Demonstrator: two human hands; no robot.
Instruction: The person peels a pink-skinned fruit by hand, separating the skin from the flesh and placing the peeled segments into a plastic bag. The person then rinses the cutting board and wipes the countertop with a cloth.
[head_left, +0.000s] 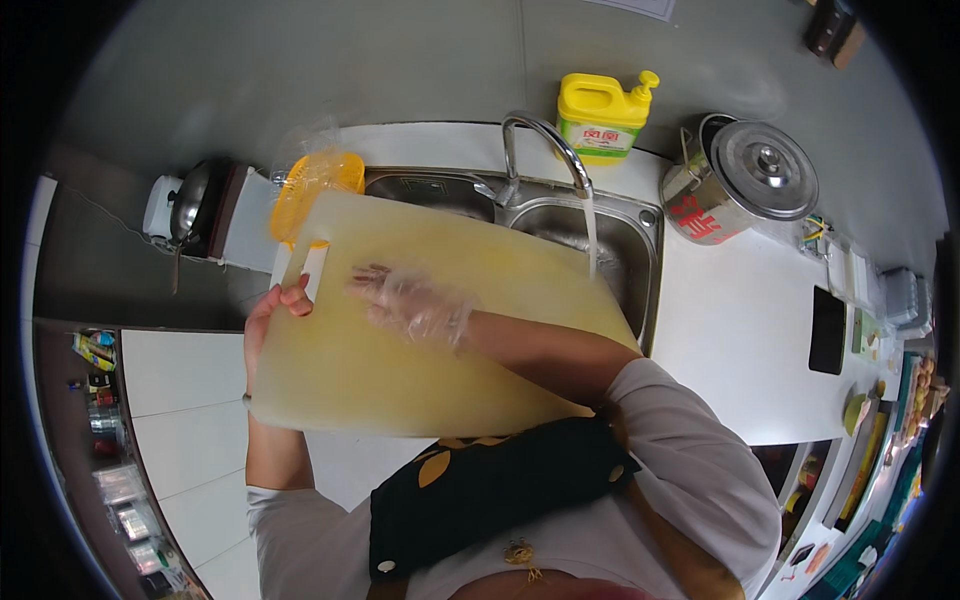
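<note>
A large yellowed plastic cutting board (420, 390) lies tilted across the front of a double-bowl stainless steel sink (622, 247). My left hand (289, 304) grips its left end, with fingertips through the handle slot. My right hand (409, 300), in a clear disposable plastic glove, rests on the board's upper face with its fingers stretched out and holds no object. Water (591, 240) runs from the curved chrome faucet (555, 142) down by the board's far right edge. The board hides much of both bowls.
A yellow dish-soap jug with pump (604, 116) stands behind the sink. Right of it are a lidded steel pot (761, 169) and a black flat device (827, 330) on the white counter (720, 322). A yellow plastic basket (300, 195) and a wok (195, 210) are at left.
</note>
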